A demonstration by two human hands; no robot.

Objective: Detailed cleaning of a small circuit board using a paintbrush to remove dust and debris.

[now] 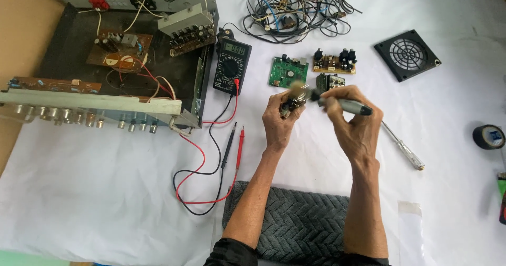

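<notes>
an opened amplifier chassis (105, 60) sits at the left, a black multimeter (232, 65) beside it with red and black probes (234, 147) trailing (leads looped). a cable tangle (292, 7), green circuit board (288, 71), black fan grille (407, 55), screwdriver (403, 147) and tape roll (488, 137) lie around.

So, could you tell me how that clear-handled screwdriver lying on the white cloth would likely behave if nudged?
The screwdriver looks stiff, with a thin metal shaft. Its rounded handle would probably let it roll, though the soft white cloth might slow it. It seems light for its length.
</notes>
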